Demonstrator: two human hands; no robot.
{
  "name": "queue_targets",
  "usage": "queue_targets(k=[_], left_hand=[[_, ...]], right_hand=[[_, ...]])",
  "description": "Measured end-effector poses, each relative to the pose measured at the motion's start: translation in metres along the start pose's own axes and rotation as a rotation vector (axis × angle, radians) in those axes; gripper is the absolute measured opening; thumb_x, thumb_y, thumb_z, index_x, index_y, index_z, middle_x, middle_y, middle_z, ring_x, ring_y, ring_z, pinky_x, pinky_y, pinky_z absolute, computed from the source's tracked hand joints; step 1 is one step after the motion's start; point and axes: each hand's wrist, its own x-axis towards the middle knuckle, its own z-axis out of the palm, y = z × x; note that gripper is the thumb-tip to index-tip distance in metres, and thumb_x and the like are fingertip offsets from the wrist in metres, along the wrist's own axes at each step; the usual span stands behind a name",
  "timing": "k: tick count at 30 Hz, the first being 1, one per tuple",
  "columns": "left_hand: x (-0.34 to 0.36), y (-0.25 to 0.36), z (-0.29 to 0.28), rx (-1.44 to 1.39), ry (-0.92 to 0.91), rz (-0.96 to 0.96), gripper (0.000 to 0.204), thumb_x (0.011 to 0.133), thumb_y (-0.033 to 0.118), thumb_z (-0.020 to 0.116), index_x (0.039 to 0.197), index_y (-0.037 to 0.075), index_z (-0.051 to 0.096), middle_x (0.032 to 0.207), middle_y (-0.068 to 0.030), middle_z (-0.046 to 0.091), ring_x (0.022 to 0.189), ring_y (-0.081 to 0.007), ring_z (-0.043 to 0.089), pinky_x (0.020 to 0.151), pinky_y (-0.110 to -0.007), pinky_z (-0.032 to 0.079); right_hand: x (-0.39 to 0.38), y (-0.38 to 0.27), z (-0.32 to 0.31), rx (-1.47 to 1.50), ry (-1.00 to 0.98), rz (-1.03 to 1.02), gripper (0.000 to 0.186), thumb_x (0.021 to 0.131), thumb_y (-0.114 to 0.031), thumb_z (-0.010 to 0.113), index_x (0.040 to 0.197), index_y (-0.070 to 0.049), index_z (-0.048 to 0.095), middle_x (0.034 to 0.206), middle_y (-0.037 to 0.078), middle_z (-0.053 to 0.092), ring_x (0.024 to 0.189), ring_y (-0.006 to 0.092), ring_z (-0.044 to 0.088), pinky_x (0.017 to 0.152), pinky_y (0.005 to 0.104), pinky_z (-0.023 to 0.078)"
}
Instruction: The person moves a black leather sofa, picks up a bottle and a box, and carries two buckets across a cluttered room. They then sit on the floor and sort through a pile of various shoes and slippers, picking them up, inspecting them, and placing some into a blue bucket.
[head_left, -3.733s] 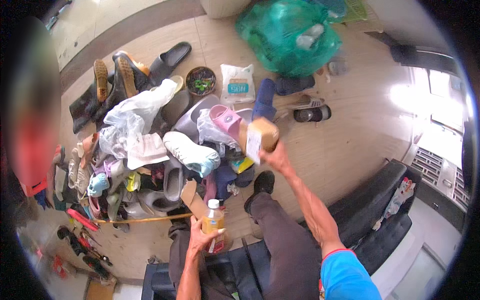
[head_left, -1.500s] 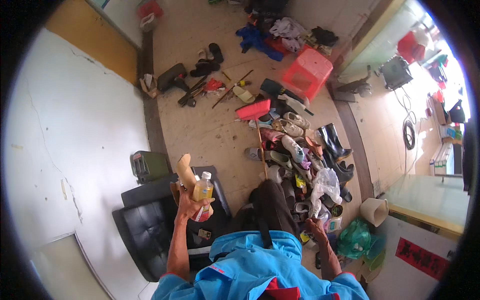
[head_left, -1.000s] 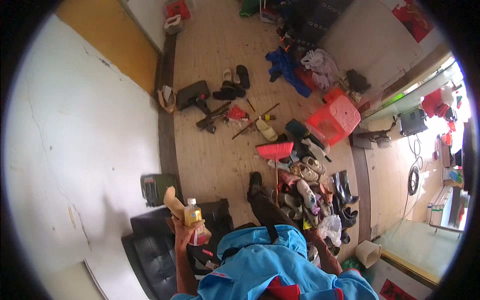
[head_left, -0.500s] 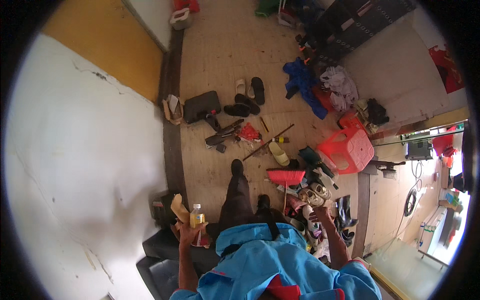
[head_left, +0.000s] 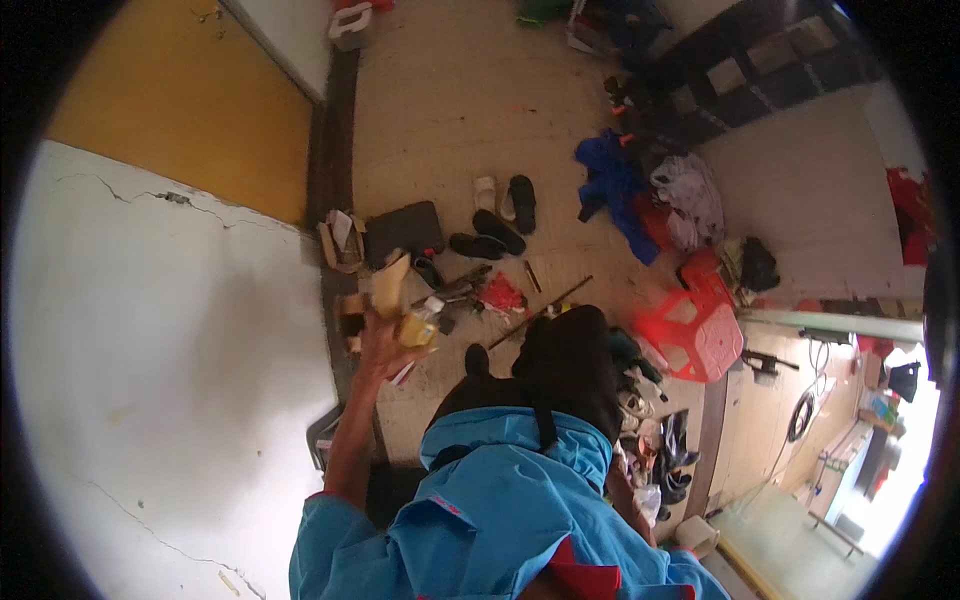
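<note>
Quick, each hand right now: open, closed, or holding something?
Left hand: closed around a bottle and brown cardboard.
Right hand: hidden from view, can't tell.

A cracked white wall and ochre door border the tan floor.

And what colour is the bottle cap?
White; the bottle cap shows best in the head view.

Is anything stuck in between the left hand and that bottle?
Nothing that I can see: the left hand is holding the bottle. A tan, cardboard-like piece sticks up beside it.
</note>
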Motion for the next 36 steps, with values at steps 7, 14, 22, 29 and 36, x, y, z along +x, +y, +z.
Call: queue_targets(k=[7, 14, 22, 29, 36], left_hand=[[0.156, 0.051, -0.01, -0.02, 0.125, 0.042, 0.086, 0.051, 0.048, 0.09, 0.122, 0.01, 0.061, 0.135, -0.0232, 0.034, 0.121, -0.0426, 0.041, 0.1, -0.053, 0.039], [0.303, 0.095, -0.01, 0.08, 0.103, -0.275, 0.091, 0.052, 0.047, 0.085, 0.129, 0.007, 0.057, 0.133, -0.027, 0.042, 0.122, -0.0414, 0.042, 0.102, -0.049, 0.037], [0.379, 0.133, -0.055, -0.044, 0.292, -0.58, 0.086, 0.057, 0.055, 0.085, 0.127, 0.011, 0.06, 0.134, -0.0248, 0.046, 0.116, -0.0428, 0.053, 0.092, -0.054, 0.047], [0.487, 0.148, -0.095, -0.099, 0.423, -0.626, 0.074, 0.062, 0.045, 0.086, 0.12, 0.007, 0.061, 0.123, -0.02, 0.056, 0.108, -0.0379, 0.057, 0.091, -0.05, 0.049], [0.736, 0.104, -0.146, -0.355, 0.473, -0.614, 0.089, 0.062, 0.049, 0.084, 0.129, 0.002, 0.051, 0.124, -0.0228, 0.055, 0.116, -0.0378, 0.053, 0.102, -0.049, 0.039]], right_hand=[[0.098, -0.111, -0.029, -0.084, -0.035, 0.028, 0.041, 0.095, -0.035, 0.055, 0.115, 0.001, 0.056, 0.097, 0.019, 0.068, 0.081, 0.0301, 0.07, 0.067, 0.0405, 0.059], [0.289, -0.333, -0.101, -0.161, -0.098, -0.057, 0.045, 0.095, -0.038, 0.055, 0.116, 0.002, 0.057, 0.098, 0.019, 0.068, 0.083, 0.0296, 0.07, 0.068, 0.0405, 0.059], [0.413, -0.73, -0.239, -0.1, 0.127, -0.214, 0.049, 0.096, -0.041, 0.055, 0.117, 0.004, 0.057, 0.099, 0.02, 0.067, 0.086, 0.0289, 0.069, 0.07, 0.0406, 0.059], [0.451, -0.959, -0.127, -0.178, -0.233, -0.312, 0.053, 0.096, -0.043, 0.054, 0.118, 0.005, 0.057, 0.1, 0.02, 0.067, 0.088, 0.0284, 0.069, 0.072, 0.0407, 0.059], [0.495, -1.144, -0.023, -0.223, -0.365, -0.469, 0.038, 0.09, -0.029, 0.063, 0.103, 0.007, 0.061, 0.088, 0.019, 0.068, 0.075, 0.0272, 0.07, 0.064, 0.0379, 0.059]])
